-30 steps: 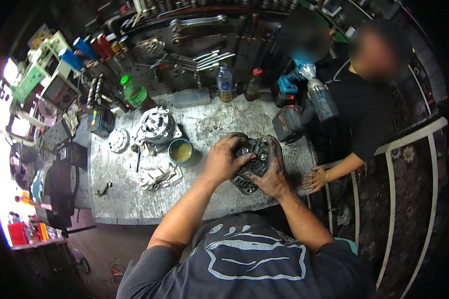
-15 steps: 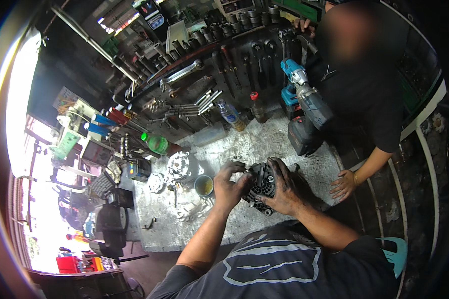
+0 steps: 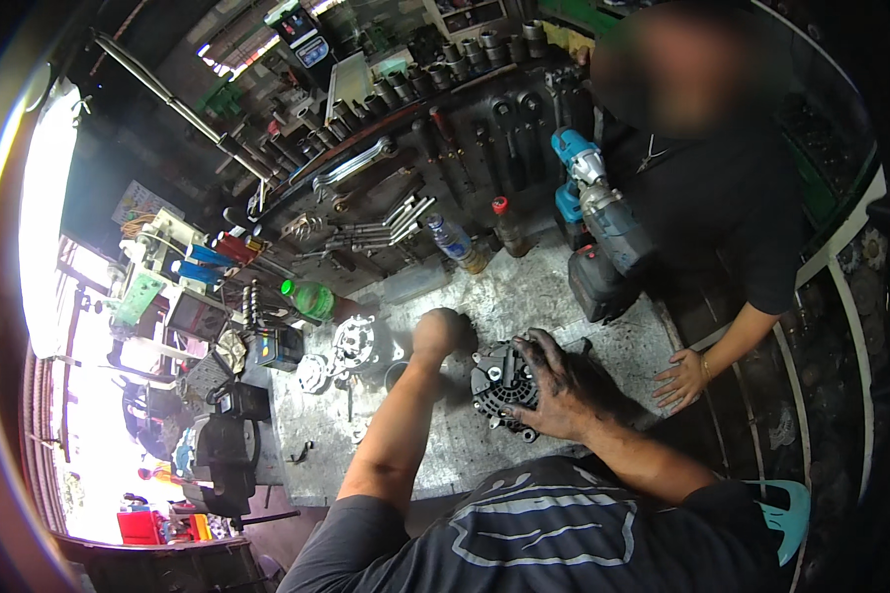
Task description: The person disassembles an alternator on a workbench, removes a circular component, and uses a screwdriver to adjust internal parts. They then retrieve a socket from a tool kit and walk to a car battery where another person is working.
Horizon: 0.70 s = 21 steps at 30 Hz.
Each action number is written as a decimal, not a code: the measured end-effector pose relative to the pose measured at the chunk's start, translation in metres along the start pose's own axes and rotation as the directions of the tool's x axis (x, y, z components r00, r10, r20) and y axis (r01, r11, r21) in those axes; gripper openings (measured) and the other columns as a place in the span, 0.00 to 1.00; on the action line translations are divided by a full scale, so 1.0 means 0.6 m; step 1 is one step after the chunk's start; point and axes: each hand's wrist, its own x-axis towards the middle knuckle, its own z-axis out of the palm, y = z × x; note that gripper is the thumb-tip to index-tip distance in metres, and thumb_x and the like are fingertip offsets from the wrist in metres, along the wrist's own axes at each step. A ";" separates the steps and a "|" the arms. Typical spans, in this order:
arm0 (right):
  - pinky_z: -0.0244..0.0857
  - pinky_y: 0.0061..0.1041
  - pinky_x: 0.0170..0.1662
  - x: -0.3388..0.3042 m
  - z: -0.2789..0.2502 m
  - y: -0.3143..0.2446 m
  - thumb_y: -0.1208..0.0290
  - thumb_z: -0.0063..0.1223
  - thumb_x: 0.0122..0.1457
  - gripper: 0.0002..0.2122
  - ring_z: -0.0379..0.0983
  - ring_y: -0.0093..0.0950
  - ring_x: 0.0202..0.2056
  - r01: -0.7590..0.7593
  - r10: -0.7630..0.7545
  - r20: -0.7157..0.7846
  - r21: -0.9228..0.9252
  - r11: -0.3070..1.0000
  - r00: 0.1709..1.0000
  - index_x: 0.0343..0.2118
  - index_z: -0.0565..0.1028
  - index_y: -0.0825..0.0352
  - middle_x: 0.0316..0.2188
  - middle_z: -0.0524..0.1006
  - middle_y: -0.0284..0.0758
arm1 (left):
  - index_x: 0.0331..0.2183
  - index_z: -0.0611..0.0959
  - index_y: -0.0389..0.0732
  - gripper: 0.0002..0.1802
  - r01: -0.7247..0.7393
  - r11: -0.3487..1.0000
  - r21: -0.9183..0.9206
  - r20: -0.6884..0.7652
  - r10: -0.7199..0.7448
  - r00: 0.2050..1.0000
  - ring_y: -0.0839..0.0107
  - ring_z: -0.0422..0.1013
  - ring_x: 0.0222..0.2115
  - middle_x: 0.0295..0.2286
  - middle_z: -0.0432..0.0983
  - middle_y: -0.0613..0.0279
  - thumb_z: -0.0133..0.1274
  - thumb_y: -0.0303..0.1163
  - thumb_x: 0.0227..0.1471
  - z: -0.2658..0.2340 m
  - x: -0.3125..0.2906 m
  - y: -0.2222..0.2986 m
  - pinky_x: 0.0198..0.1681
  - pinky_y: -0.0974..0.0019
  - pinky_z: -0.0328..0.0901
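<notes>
A black, round alternator (image 3: 504, 381) with a slotted end cover lies on the metal-topped workbench (image 3: 435, 460) in front of me. My right hand (image 3: 556, 390) is wrapped round its right side, thumb across the front edge and fingers over the far edge. Away from the alternator, to its upper left, my left hand (image 3: 441, 336) is low over the bench. It is blurred, and its fingers are hidden from me. Beneath my left forearm the rim of a small cup shows only in part. To the left sits a silver metal housing (image 3: 354, 341).
A blue impact wrench (image 3: 603, 203) stands at the bench's right. A co-worker's hand (image 3: 680, 381) rests flat on the right edge. Bottles, including a green-capped one (image 3: 309, 296) and a red-capped one (image 3: 507, 227), stand along the back below sockets (image 3: 435, 74) and wrenches (image 3: 356, 163).
My left hand has left the alternator and moved left and slightly away from me, its forearm now covering most of the cup. My right hand stays on the alternator. The co-worker's upper hand has shifted.
</notes>
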 end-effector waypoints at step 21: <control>0.49 0.49 0.78 -0.066 0.059 0.111 0.55 0.80 0.49 0.61 0.53 0.55 0.76 -0.069 0.062 0.051 0.152 0.986 0.997 0.78 0.46 0.68 0.75 0.56 0.56 | 0.72 0.65 0.38 0.70 -0.338 0.940 -0.053 -0.139 0.328 0.935 0.31 0.62 0.67 0.68 0.60 0.29 0.78 0.57 0.34 -0.121 -0.373 0.207 0.70 0.44 0.64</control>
